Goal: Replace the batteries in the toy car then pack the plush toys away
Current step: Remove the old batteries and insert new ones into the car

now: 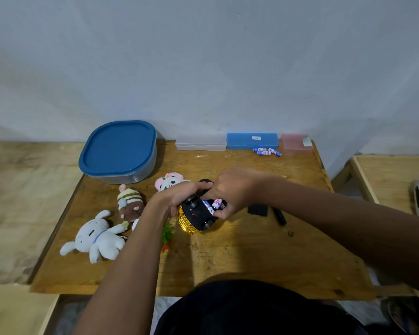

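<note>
Pinches with fingers [221, 214] of right hand [230, 189] a white-blue battery [216, 203], red lettering blurred, in upturned gold toy car [194, 218]. Grips car with curled left hand [177, 198], mid-table [228, 262]. Has plush toys [99, 239] at 9 o'clock.

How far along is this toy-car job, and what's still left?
Done: the battery cover is off, lying by the screwdriver. In hand: the left hand grips the upturned toy car while the right hand pinches batteries into it. Left: refit the cover, then pack the plush toys, which lie beside the closed container.
</note>
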The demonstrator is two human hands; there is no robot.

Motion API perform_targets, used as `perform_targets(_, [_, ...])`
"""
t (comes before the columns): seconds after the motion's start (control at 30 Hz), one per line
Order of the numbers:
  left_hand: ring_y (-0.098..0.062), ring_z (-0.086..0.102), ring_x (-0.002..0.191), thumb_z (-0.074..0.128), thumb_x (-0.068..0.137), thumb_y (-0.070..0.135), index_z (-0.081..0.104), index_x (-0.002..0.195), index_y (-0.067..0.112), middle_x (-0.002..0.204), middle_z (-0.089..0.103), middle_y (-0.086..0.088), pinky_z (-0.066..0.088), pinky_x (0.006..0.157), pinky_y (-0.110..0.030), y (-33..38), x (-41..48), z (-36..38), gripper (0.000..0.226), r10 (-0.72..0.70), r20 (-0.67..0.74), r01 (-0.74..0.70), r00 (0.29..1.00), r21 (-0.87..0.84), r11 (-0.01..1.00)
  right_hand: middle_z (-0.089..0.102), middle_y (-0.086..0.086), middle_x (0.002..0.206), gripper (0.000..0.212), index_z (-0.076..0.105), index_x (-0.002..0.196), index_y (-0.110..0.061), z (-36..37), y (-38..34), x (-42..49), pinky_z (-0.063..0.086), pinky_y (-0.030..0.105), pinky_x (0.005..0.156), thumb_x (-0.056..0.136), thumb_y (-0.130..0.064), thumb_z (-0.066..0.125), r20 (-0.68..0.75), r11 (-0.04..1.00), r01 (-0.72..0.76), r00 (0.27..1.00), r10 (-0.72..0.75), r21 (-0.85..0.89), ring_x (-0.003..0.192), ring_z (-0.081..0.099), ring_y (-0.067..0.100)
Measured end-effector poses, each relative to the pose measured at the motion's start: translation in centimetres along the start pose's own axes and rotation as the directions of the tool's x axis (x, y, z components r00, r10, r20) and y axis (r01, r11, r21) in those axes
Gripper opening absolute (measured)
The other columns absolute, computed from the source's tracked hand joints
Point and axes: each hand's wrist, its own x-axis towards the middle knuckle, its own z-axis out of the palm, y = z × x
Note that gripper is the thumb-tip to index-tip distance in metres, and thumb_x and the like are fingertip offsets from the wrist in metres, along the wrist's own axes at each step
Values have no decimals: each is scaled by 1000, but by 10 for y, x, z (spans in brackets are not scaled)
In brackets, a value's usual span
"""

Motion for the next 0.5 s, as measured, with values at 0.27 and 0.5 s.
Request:
perform_targets(0.27, [-19,66,58,64,90,32,65,94,12,74,70,-5,52,52,-25,3,-1,-1,21,-5,-50,8,999,55,998,62,-1,69,39,66,109,-16,9,-1,5,38,26,50,83,-42,53,-27,998,39,999,-41,-52,58,56,21])
perform_targets(0.5, [-23,68,70,60,92,42,67,98,12,86,73,-9,55,64,-30,2,-2,-9,32,-22,-66,22,998,-2,1000,70,4,86,54,56,133,-17,14,4,-3,39,27,57,82,-36,56,-74,984,-53,995,66,172,73,62,21])
